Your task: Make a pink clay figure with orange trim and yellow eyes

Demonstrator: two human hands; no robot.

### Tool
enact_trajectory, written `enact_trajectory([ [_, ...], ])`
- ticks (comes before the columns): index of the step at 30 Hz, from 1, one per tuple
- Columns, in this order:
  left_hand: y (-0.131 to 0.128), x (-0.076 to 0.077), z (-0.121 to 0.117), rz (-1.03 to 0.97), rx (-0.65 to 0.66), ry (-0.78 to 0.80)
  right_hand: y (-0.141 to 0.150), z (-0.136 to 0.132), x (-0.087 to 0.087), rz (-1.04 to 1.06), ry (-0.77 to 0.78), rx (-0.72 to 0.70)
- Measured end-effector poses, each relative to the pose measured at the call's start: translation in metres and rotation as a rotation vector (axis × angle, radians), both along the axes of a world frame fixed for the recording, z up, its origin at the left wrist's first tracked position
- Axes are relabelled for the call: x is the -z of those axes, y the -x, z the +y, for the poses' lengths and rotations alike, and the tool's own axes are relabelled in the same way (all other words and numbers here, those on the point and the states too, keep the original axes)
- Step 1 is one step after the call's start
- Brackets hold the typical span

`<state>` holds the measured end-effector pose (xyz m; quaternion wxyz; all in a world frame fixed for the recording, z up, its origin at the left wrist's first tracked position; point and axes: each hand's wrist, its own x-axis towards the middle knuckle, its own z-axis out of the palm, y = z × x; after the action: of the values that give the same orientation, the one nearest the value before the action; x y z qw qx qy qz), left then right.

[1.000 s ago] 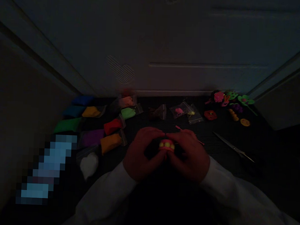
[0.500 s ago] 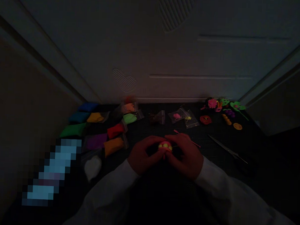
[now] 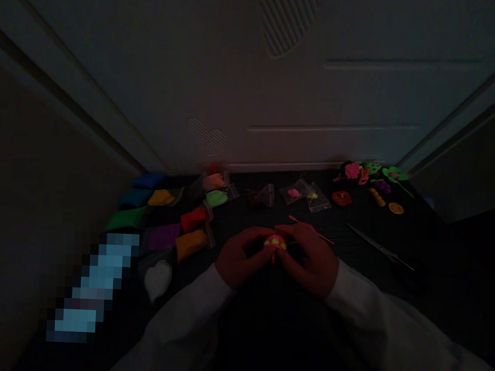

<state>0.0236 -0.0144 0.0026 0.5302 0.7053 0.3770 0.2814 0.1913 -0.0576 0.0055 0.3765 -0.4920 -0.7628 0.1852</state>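
Between my two hands is a small pink and yellow clay figure, low over the dark table. My left hand grips it from the left, thumb against its near side. From the right, my right hand holds it too, fingers curled round the far edge. Part of the figure is hidden by the fingers, and the light is very dim. Just behind my right hand a thin pink clay tool lies on the table, partly covered by the hand.
Several bags of coloured clay, among them an orange one and a white one, lie left. Scissors rest at the right. Finished clay pieces, such as a red flower, sit at the back right. A pale panel rises behind.
The whole view has shifted slightly, so everything sits a little further right and lower. Both hands keep the clay figure in nearly the same hold.
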Motion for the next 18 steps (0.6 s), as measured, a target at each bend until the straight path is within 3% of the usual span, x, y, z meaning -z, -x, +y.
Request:
enact_trajectory([
  [7,-0.003,0.01,0.005,-0.052,-0.012,0.188,0.0,0.004,0.009,0.077,0.179,0.022],
  [18,-0.004,0.014,0.011,-0.15,-0.046,0.27,0.004,0.007,0.007,0.167,0.212,0.011],
])
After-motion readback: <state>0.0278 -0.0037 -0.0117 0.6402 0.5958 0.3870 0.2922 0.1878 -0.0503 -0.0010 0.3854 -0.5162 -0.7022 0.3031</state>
